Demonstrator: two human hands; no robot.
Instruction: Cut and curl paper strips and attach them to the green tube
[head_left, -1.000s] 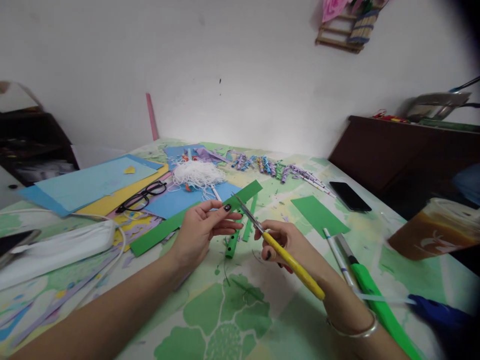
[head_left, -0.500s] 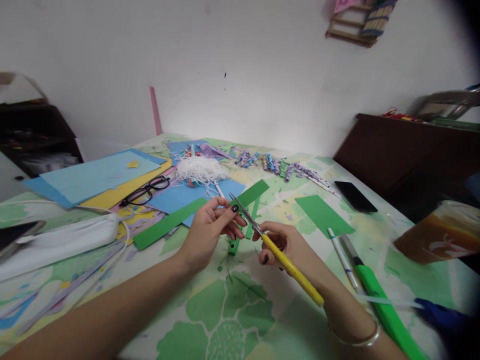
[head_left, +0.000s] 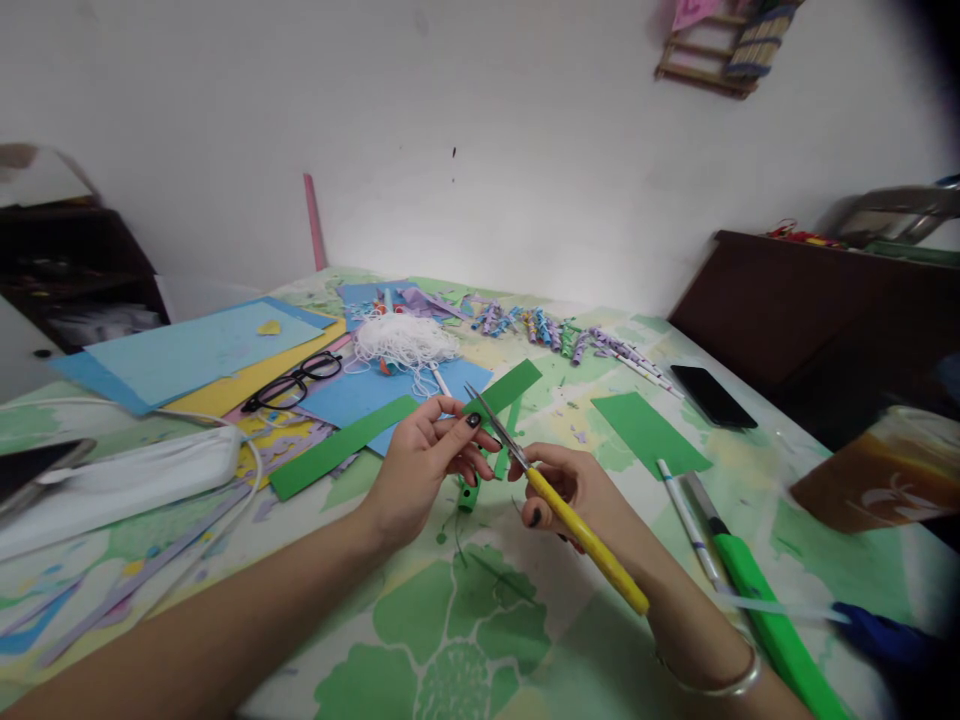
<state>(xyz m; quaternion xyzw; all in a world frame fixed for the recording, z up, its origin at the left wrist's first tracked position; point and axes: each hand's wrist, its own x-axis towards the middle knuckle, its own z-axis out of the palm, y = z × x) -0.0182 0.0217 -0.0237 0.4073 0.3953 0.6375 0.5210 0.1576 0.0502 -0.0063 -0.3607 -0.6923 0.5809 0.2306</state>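
My left hand (head_left: 424, 460) is closed in a pinch on a narrow green paper strip (head_left: 517, 383), which sticks out to the upper right past my fingertips. Wrapped around yellow-handled scissors (head_left: 589, 540), my right hand (head_left: 589, 485) holds them with the blades pointing up and left. The blades lie close to my left thumb and cross over the near end of the strip. Whether they touch the paper, I cannot tell. Just below my left fingers is a small rolled green paper piece (head_left: 469, 495) with dark holes or spots. Thin green slivers lie on the tablecloth beneath.
Green paper pieces (head_left: 341, 447) (head_left: 649, 432), glasses (head_left: 292, 383), white string (head_left: 405, 340) and coloured sheets (head_left: 202, 345) lie about. Right are a phone (head_left: 712, 396), a pen (head_left: 688, 520), a green-handled cutter (head_left: 772, 610) and a drink cup (head_left: 877, 475). Curled paper strips (head_left: 551, 332) are at the back.
The whole view has shifted very slightly. Both hands, the strip and the scissors keep nearly the same pose.
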